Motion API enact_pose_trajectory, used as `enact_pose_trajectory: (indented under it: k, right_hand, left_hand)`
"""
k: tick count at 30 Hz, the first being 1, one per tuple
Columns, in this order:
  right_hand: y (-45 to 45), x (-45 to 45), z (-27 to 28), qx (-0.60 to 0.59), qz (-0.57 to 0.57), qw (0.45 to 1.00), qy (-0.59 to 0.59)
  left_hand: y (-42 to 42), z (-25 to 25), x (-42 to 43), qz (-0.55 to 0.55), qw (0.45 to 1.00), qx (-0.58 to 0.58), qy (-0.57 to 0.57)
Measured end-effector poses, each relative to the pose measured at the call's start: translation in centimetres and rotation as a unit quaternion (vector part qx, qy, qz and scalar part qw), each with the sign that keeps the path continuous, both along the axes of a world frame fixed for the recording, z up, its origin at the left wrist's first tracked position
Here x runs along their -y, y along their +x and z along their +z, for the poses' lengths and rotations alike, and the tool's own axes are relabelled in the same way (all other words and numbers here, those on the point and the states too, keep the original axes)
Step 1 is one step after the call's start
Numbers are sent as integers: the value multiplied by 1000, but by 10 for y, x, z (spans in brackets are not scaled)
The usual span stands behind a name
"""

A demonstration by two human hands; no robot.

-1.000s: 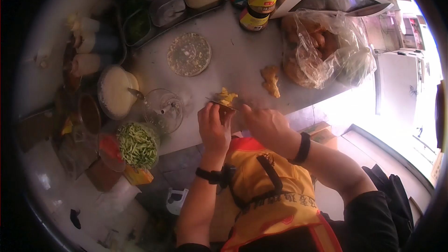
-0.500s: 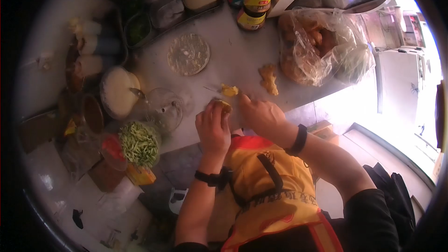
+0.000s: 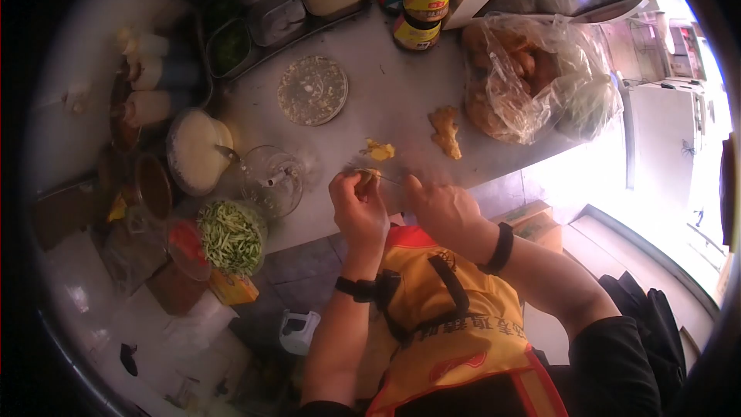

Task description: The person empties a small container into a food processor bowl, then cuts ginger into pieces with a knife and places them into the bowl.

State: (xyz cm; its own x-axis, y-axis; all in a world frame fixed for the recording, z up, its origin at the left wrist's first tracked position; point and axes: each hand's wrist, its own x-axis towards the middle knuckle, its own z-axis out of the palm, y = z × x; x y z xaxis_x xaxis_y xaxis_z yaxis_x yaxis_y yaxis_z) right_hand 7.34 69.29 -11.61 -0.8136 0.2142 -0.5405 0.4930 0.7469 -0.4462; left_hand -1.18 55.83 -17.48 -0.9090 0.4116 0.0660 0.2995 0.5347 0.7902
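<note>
My left hand [image 3: 359, 205] is closed around a small piece of ginger [image 3: 371, 173] near the table's front edge. In my right hand [image 3: 445, 207] is a knife [image 3: 388, 179], its thin blade pointing left against that piece; the handle is hidden in my fist. Just beyond my hands lies a small heap of yellow ginger bits [image 3: 379, 149]. Farther right on the table rests a whole ginger root [image 3: 445, 132], touched by neither hand.
Left of my hands stand a clear plastic container [image 3: 272, 183], a white tub [image 3: 199, 152] with a spoon and a bowl of shredded green vegetable [image 3: 231, 239]. A round speckled lid [image 3: 312, 90] lies behind. Farther back are a sauce bottle [image 3: 427, 1] and a plastic bag of ginger [image 3: 532, 77].
Both hands have drawn slightly toward my body and right. The knife blade has moved from beside the ginger bits to the piece in my left hand.
</note>
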Motion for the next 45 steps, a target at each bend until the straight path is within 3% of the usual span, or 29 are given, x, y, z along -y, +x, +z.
enact_pose_trajectory:
  k: [5,7,11,16,26,28,37,40,45]
  right_hand:
    - [-1,3,-10,6,1,1000,-29]
    - [-5,7,-28,-71,-16,997,-29]
    - [-11,13,-31,-90,-31,995,7]
    - [-3,7,-8,4,-15,998,-56]
    - [-26,15,-19,-90,-53,994,-30]
    - [-24,4,13,11,11,998,-68]
    - [-19,9,11,-67,6,996,-66]
    - [-25,13,5,-4,8,999,-42]
    - [-25,10,14,-30,11,999,-42]
  left_hand:
    - [0,-6,0,21,1000,10,9]
    - [-1,-6,1,4,998,-47,40]
    - [-1,-14,4,8,998,-15,65]
    - [3,-7,3,19,999,-19,27]
    - [1,-11,8,3,999,-21,32]
    - [1,-9,8,4,999,-8,39]
    - [2,0,3,37,998,48,21]
    - [2,-5,5,30,998,47,18]
    - [4,-4,9,-4,999,40,4]
